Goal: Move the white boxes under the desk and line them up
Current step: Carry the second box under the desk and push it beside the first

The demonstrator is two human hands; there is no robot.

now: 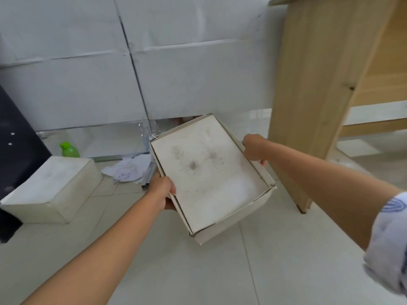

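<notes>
A dusty white cardboard box (209,172) is sitting between both hands, a second white cardboard box (52,190) lying left, the light wooden desk panel (317,84) standing right.

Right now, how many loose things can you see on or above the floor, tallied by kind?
White cardboard boxes: 2, the dusty one held in both hands and one on the tiled floor
Green plastic bottles: 1
Crumpled white cloths: 1
Total: 4

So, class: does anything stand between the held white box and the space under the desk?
Only the desk's side panel, right of the white box held by both hands; the box must go round it. The floor looks clear.
</notes>
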